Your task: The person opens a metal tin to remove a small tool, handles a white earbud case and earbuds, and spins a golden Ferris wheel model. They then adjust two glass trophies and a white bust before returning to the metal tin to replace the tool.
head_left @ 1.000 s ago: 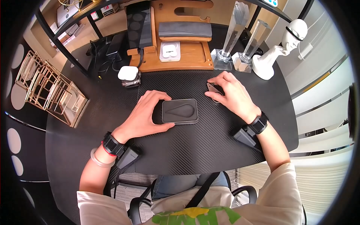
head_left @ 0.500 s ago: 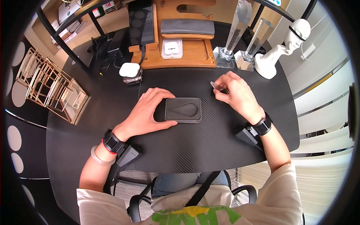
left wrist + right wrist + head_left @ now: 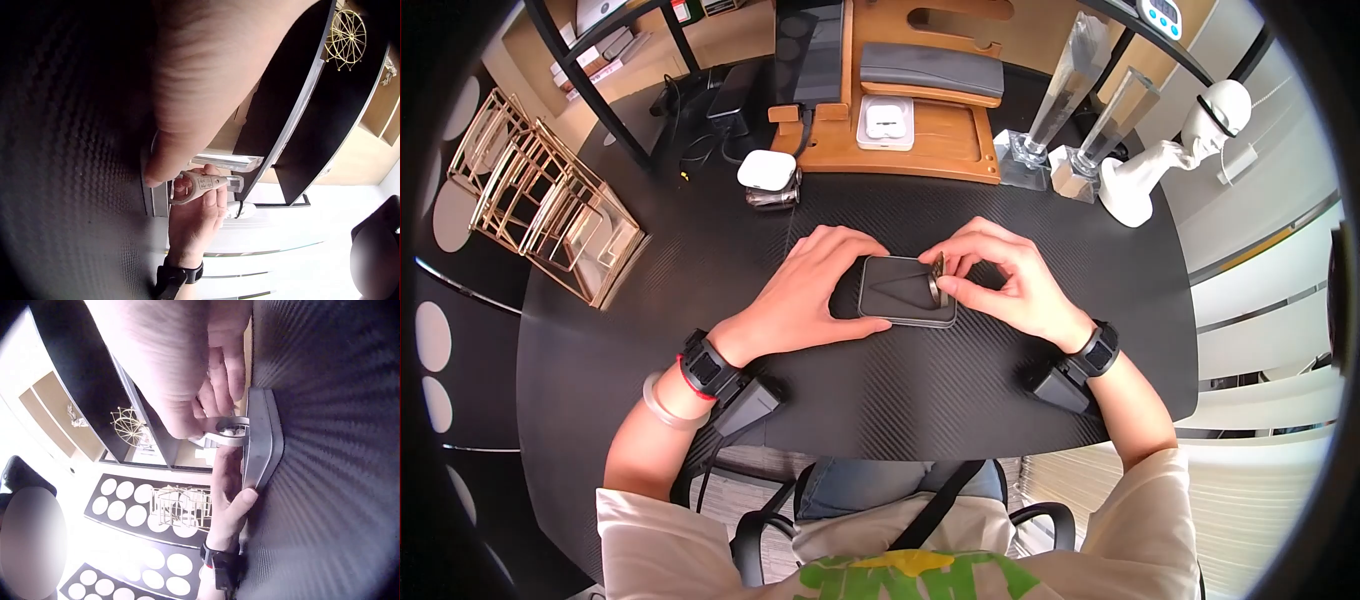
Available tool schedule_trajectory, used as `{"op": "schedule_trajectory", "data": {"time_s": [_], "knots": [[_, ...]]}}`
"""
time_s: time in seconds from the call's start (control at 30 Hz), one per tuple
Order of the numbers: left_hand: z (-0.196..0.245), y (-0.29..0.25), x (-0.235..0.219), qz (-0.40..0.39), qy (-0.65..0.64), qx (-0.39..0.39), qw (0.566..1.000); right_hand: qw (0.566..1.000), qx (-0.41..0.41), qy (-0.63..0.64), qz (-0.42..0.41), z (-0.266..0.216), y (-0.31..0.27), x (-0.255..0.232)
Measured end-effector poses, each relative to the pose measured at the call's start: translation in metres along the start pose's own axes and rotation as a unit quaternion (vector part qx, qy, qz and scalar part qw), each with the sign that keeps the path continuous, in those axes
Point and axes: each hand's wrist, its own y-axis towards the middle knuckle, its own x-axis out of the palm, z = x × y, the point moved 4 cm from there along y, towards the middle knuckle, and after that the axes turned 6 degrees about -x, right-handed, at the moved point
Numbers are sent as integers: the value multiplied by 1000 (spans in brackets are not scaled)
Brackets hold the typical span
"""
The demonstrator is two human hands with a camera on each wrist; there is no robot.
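A small rectangular tin (image 3: 925,322) with a dark foam insert (image 3: 885,290) lies on the desk, a teardrop-shaped hollow pressed into the foam. My left hand (image 3: 795,300) grips the tin from its left side, thumb at the near edge and fingers at the far edge. Over the tin's right end, my right hand (image 3: 1010,285) pinches a teardrop-shaped metal piece (image 3: 205,183) with a round hole and a small square engraving. The piece stands on edge, its ringed end (image 3: 226,441) down at the tin in the right wrist view.
Behind the hands are a white earbud case (image 3: 766,171) on a small dark object, a wooden stand (image 3: 950,163), clear crystal trophies (image 3: 1025,165) and a white head figure (image 3: 1128,195). To the left stands a gold wire rack (image 3: 560,225). The black textured desk (image 3: 880,400) extends around them.
My right hand has moved left and toward me, bringing the metal piece from beyond the tin to over its right end. My left hand keeps its grip on the tin.
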Motion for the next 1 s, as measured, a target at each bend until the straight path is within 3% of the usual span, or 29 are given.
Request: {"op": "schedule_trajectory", "data": {"time_s": [0.13,0.2,0.3,0.57,0.67,0.73,0.77,0.83,1.0], "knots": [[0,0,0,8,6,6,1000,997,-13,-77,-12,-10,2,4],[-1,0,0,7,4,5,1000,983,-72,-170,-1,-19,4,11],[-3,-1,1,4,-3,2,1000,973,-62,-222,-17,-25,6,20],[-4,-1,2,5,-10,-4,1000,965,-83,-243,-58,-21,3,15],[-3,-1,1,7,-9,-5,1000,963,-43,-266,-2,-24,3,12],[-2,-1,-1,4,-17,-9,1000,943,83,-321,14,-10,-3,6],[-2,-1,-1,5,-16,-9,1000,943,83,-322,14,-7,-5,5],[2,0,-4,39,-35,10,999,968,90,-233,-18,0,-8,6],[2,1,-2,41,-108,7,993,984,142,-110,-20,0,-6,5]]}}
